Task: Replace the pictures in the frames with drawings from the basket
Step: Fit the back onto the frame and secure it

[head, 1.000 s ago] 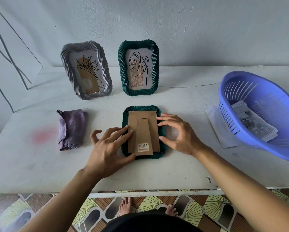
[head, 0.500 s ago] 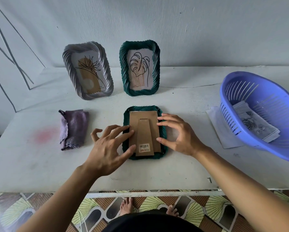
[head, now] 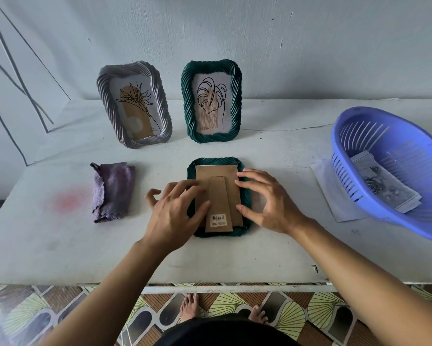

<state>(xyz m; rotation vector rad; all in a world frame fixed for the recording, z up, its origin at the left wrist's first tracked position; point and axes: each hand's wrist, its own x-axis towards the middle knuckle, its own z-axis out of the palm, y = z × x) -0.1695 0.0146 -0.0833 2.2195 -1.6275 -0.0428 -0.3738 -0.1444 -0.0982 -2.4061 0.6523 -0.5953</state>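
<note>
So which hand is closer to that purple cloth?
Left. The left hand covers the left edge of the face-down green frame, just right of the purple cloth; the right hand is at its right edge.

A: How is the scene lit?
B: Soft, even light is spread throughout; only faint shadows are cast on the table (head: 47, 250) under the basket (head: 410, 228).
A: And the sharpness?
B: The centre is rendered crisply; the edges are stretched, and the floor (head: 22, 315) is smeared at lower left.

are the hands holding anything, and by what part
Nothing is gripped. The left hand and right hand rest their fingers on the face-down dark green ribbed frame, at the left and right edges of its brown cardboard backing.
</note>
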